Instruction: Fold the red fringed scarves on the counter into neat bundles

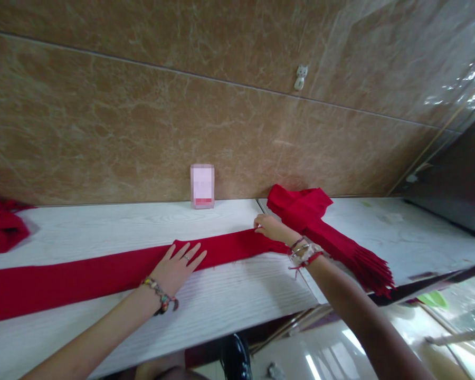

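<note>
A long red scarf [91,272] runs flat across the white table, from the left edge of the view to the middle. My left hand [176,266] rests flat on it with the fingers spread. At the scarf's right end, my right hand [273,228] has its fingers curled in at the upper edge and appears to pinch the cloth there; the fingertips are partly hidden. Just beyond that hand lies a second red scarf [320,227], loosely folded over itself, its fringe pointing toward the table's front edge.
A folded red cloth [3,229] sits at the far left of the white table [103,227]. A pale pink, blurred-out phone-like object [202,184] leans against the brown marbled wall [142,132]. A small white cat-shaped hook [301,77] is on the wall. A dark appliance [455,174] stands at right.
</note>
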`<state>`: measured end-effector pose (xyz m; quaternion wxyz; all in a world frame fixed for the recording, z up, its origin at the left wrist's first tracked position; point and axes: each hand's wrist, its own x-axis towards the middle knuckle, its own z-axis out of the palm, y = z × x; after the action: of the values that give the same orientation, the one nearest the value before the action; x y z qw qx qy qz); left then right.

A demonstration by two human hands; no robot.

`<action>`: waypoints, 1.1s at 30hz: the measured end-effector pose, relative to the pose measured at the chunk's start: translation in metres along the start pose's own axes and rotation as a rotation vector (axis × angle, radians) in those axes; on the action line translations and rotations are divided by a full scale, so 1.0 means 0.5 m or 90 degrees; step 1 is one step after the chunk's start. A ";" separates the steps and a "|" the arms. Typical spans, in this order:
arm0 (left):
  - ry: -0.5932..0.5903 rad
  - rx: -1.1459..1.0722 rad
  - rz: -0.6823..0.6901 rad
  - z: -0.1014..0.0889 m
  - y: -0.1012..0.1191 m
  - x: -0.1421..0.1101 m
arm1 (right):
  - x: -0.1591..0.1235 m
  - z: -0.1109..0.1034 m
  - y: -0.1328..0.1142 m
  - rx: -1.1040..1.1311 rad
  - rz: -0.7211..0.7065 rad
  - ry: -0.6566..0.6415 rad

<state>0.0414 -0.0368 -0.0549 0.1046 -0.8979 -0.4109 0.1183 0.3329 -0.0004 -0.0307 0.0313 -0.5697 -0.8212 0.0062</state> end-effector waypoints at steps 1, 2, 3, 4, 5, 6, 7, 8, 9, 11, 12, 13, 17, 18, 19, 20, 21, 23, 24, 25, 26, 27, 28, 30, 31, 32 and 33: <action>-0.006 0.004 0.001 -0.004 0.001 -0.002 | 0.003 -0.003 0.001 -0.010 0.005 0.007; -0.012 0.008 0.000 -0.009 0.002 -0.004 | 0.006 -0.006 0.002 -0.021 0.010 0.014; -0.018 0.011 0.000 -0.015 0.003 -0.007 | 0.007 -0.010 0.002 -0.031 0.014 0.016; -0.022 0.011 -0.001 -0.020 0.003 -0.009 | 0.009 -0.013 0.001 -0.038 0.016 0.014; -0.026 0.011 -0.002 -0.025 0.004 -0.012 | 0.009 -0.014 0.000 -0.042 0.018 0.007; -0.029 0.008 -0.003 -0.029 0.005 -0.014 | 0.009 -0.013 -0.003 -0.040 0.018 -0.004; -0.029 0.005 -0.006 -0.031 0.005 -0.016 | 0.008 -0.010 -0.006 -0.036 0.017 -0.014; -0.026 -0.001 -0.009 -0.032 0.004 -0.017 | 0.006 -0.004 -0.009 -0.032 0.016 -0.020; -0.020 -0.007 -0.012 -0.032 0.003 -0.018 | 0.002 0.004 -0.013 -0.029 0.014 -0.022; 0.000 -0.012 -0.023 -0.027 -0.001 -0.018 | -0.009 0.023 -0.017 -0.017 0.011 -0.006; 0.012 -0.010 -0.030 -0.024 -0.004 -0.018 | -0.016 0.033 -0.017 -0.007 0.008 0.011; 0.023 -0.005 -0.038 -0.020 -0.006 -0.017 | -0.024 0.043 -0.017 0.006 0.001 0.032; 0.029 0.024 -0.053 -0.009 -0.012 -0.018 | -0.056 0.075 -0.001 0.044 -0.030 0.094; 0.022 0.030 -0.055 -0.009 -0.012 -0.019 | -0.062 0.080 0.006 0.043 -0.030 0.100; 0.016 0.036 -0.058 -0.008 -0.011 -0.019 | -0.068 0.084 0.014 0.039 -0.025 0.104; 0.009 0.039 -0.062 -0.008 -0.010 -0.020 | -0.072 0.087 0.021 0.034 -0.018 0.106; 0.003 0.038 -0.066 -0.008 -0.009 -0.021 | -0.076 0.088 0.029 0.030 -0.010 0.106; -0.006 0.029 -0.074 -0.005 -0.007 -0.021 | -0.081 0.085 0.040 0.024 0.008 0.111; -0.009 0.023 -0.077 -0.003 -0.007 -0.021 | -0.083 0.081 0.043 0.021 0.014 0.126; -0.012 0.016 -0.081 -0.001 -0.006 -0.020 | -0.084 0.076 0.042 0.018 0.013 0.151; -0.014 0.010 -0.086 0.001 -0.005 -0.020 | -0.086 0.069 0.038 0.017 0.004 0.184; -0.016 0.005 -0.091 0.002 -0.004 -0.019 | -0.086 0.062 0.031 0.018 -0.016 0.213; -0.019 0.001 -0.096 0.002 -0.003 -0.019 | -0.087 0.055 0.021 0.022 -0.044 0.227; -0.028 0.001 -0.104 0.000 -0.002 -0.019 | -0.087 0.042 0.002 0.027 -0.103 0.191; -0.031 0.004 -0.106 -0.002 -0.001 -0.019 | -0.086 0.036 -0.006 0.021 -0.121 0.153; -0.035 0.007 -0.107 -0.004 0.000 -0.019 | -0.085 0.031 -0.010 0.006 -0.128 0.114; -0.039 0.006 -0.108 -0.007 0.000 -0.020 | -0.084 0.026 -0.011 -0.015 -0.125 0.080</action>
<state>0.0360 -0.0447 -0.0505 0.1063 -0.8554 -0.4877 0.1381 0.3415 -0.0413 -0.0454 0.0762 -0.4860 -0.8696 -0.0422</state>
